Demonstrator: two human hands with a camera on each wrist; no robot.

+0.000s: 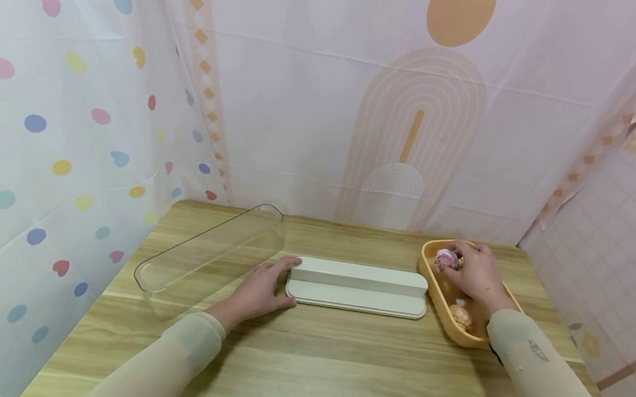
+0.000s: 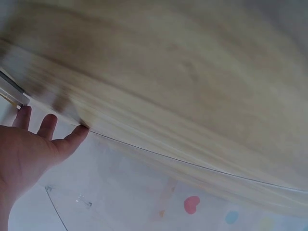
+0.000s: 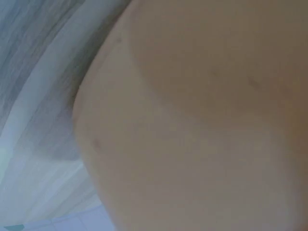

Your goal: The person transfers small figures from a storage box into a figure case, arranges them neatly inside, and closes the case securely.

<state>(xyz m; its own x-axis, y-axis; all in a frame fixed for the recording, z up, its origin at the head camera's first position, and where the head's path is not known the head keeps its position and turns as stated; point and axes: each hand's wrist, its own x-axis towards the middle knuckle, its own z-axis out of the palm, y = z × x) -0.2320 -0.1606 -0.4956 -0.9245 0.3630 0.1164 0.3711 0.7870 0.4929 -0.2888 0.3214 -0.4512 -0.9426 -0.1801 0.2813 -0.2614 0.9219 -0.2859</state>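
My left hand (image 1: 257, 292) rests at the left end of a white two-step display stand (image 1: 356, 297), thumb near its front corner and fingers by the back one. In the left wrist view, the fingers of that left hand (image 2: 29, 149) are fairly straight, touching the stand's edge (image 2: 10, 89). Over on the right, my right hand (image 1: 477, 274) reaches into an orange-yellow tray (image 1: 442, 309) and pinches a small pink-and-white figurine (image 1: 447, 259). An orange-toned figurine (image 1: 460, 316) lies at the tray's near end. The right wrist view is mostly filled by blurred skin, hiding the fingertips.
A clear plastic cover (image 1: 209, 252), long with rounded ends, stands at an angle left of the stand. Everything is on a wood-grain table (image 1: 330, 372). Patterned curtains (image 1: 305, 95) hang behind the table and along both sides.
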